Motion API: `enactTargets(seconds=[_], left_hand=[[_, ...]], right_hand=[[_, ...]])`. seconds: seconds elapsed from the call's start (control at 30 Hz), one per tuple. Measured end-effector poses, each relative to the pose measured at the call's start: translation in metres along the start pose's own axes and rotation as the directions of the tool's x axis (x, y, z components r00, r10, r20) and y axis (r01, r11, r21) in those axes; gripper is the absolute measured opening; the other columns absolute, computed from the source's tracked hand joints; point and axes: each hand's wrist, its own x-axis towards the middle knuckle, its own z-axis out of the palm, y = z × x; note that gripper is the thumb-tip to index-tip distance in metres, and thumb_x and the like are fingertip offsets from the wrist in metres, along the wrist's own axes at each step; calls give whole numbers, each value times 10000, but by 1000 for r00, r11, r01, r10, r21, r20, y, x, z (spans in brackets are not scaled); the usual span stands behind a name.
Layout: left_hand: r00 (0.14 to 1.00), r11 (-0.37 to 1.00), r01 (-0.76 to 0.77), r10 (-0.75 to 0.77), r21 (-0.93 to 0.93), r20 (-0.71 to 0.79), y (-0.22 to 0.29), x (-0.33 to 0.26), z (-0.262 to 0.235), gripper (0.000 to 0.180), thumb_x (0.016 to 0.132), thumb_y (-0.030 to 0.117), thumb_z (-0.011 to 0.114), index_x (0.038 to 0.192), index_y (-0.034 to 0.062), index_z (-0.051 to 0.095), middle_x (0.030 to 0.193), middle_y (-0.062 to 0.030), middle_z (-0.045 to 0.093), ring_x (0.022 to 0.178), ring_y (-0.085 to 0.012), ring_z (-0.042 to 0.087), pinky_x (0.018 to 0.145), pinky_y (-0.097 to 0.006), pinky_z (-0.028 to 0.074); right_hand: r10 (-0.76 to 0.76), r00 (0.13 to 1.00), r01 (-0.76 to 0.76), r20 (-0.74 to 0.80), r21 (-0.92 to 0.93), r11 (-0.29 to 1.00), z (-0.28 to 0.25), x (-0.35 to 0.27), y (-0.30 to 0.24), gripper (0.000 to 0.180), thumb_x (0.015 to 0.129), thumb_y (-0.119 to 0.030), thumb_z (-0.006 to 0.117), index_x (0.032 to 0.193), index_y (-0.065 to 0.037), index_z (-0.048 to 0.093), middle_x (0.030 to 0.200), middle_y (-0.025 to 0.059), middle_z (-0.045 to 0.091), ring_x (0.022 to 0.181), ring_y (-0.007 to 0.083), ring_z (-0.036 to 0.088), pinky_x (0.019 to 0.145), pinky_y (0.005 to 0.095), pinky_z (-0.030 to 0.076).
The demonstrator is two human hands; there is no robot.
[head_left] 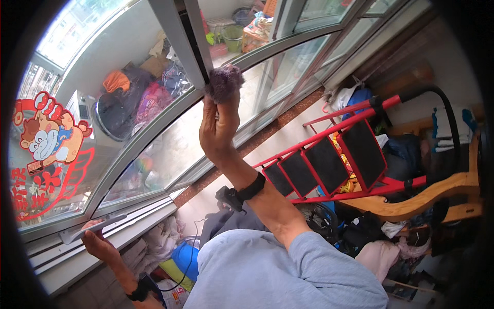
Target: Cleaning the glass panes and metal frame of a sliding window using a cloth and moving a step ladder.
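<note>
At the window: a wide sliding glass window (170, 139) fills the upper left, its grey metal frame (177, 44) bending across the view; through the panes a cluttered balcony shows, with piled clothes and a green bucket.
Red step ladder: a folding step ladder (339, 154) with black treads lies tilted at right, below the window, beside a curved wooden piece of furniture (422, 198).
Sticker: a red cartoon sticker (49, 149) is stuck on the left pane, above the person's left hand.
Floor clutter: bags, cloths and a blue and yellow bundle (180, 260) lie heaped along the lower edge, near the sill.
Sleeve: a light blue sleeve (278, 273) covers the right upper arm; the forearm is bare, with a black strap (247, 190) at the wrist.
Right hand: the right hand (218, 129) is raised, fingers closed around the lower part of a purplish fluffy cloth (225, 82), pressing it against the upright grey frame bar where it meets the slanting rail.
Cloth: bunched, touching the frame, just above the fingers.
Left hand: the left hand (98, 242) rests low at left on the window rail, fingers curled over a flat grey handle (90, 229) on the lower frame; a dark strap sits at that wrist too.
</note>
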Motion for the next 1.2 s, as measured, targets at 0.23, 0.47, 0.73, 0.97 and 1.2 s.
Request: enactTargets(seconds=[0.23,0.47,0.73,0.97,1.2], left_hand=[[999,999,-30,31,29,-43,-22,0,-27,552,1000,524,547,1032,-25,588,959,-144,634,883,-254,655,818,-389,575],[998,995,20,-25,-102,-51,-1,-10,-7,329,1036,320,567,1073,-6,588,980,-108,637,906,-230,665,837,-357,573],[996,997,52,-56,-65,-66,12,-17,14,301,1060,324,527,1029,35,609,973,-68,644,899,-157,632,806,-276,509],[975,991,30,-58,-132,-214,27,-46,38,201,1027,129,582,1182,1,564,1019,-21,616,940,-69,543,837,-211,443],[968,977,80,-123,-197,-217,9,-61,29,219,1018,72,538,1201,-32,596,1090,-73,654,1017,-127,622,914,-283,500]], right_hand=[[87,987,-84,134,-32,996,-9,-16,-18,357,941,-8,600,1297,2,615,1360,201,581,1317,409,495,1141,507,320],[-175,976,190,126,-114,975,42,-37,-44,426,978,-22,528,1402,14,526,1492,288,419,1405,481,356,1191,542,181],[-482,678,465,555,184,866,114,-149,-114,440,775,-89,606,1203,-44,696,1415,103,572,1321,325,480,1080,491,397],[-708,443,594,550,412,692,150,-164,-155,415,776,-134,681,1180,-38,709,1370,77,588,1233,231,563,973,319,498],[-466,706,115,533,563,818,138,-120,-180,285,829,12,651,1113,8,673,1189,138,665,1052,308,657,843,328,554]])
